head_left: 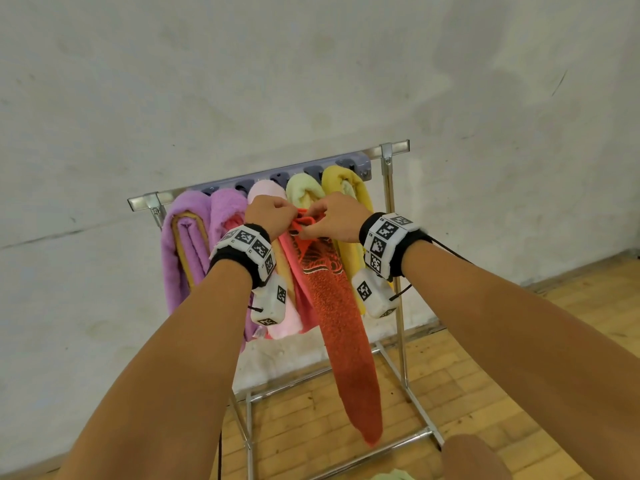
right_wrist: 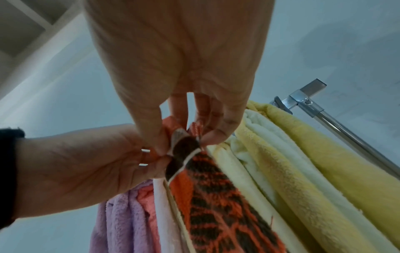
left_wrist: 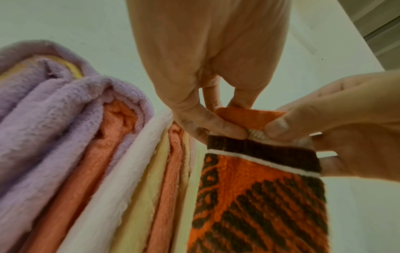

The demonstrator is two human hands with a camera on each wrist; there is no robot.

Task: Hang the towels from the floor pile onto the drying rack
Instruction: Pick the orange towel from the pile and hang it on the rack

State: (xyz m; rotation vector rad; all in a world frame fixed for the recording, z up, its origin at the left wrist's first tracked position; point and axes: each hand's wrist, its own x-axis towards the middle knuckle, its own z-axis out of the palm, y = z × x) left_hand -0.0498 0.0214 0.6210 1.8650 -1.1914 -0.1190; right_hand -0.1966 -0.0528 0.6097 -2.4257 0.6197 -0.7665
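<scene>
- Nearest to us, our two bare forearms reach forward, each with a marker-printed wrist band.
- Our left hand [head_left: 268, 213] and right hand [head_left: 341, 216] meet at the top end of an orange towel [head_left: 341, 306] with a dark woven pattern.
- The fingers [left_wrist: 218, 126] of both hands are curled, pinching its dark-banded upper edge between thumb and fingertips.
- The towel hangs long in front of the drying rack [head_left: 389, 157].
- Purple, pink, pale green and yellow towels [head_left: 188, 237] already hang on the rack.
- Wooden floor [head_left: 519, 327] lies below.
</scene>
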